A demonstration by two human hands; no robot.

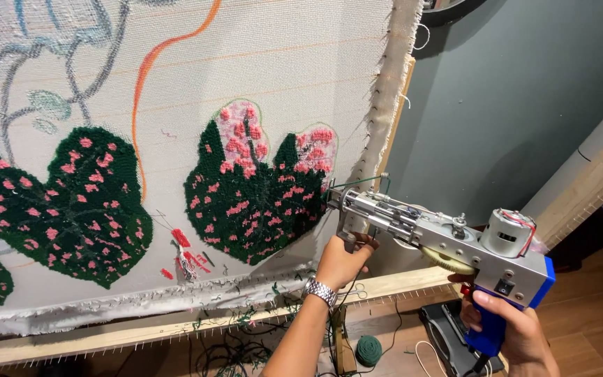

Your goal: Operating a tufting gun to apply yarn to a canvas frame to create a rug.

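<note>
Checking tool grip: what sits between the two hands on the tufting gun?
Head view: between the left hand on the front handle and the right hand on the blue grip runs the tufting gun body, with yellow gear.

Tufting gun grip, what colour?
Blue, on the tufting gun grip in the right hand; head view.

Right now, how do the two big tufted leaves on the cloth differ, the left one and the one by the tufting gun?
The left leaf is dark green all over with scattered pink flecks; the right leaf has two pale pink upper lobes only partly filled. The tufting gun tip meets the right leaf's edge, while the left leaf lies apart from it. Both share green yarn, pink spots and the same stretched cloth.
</note>
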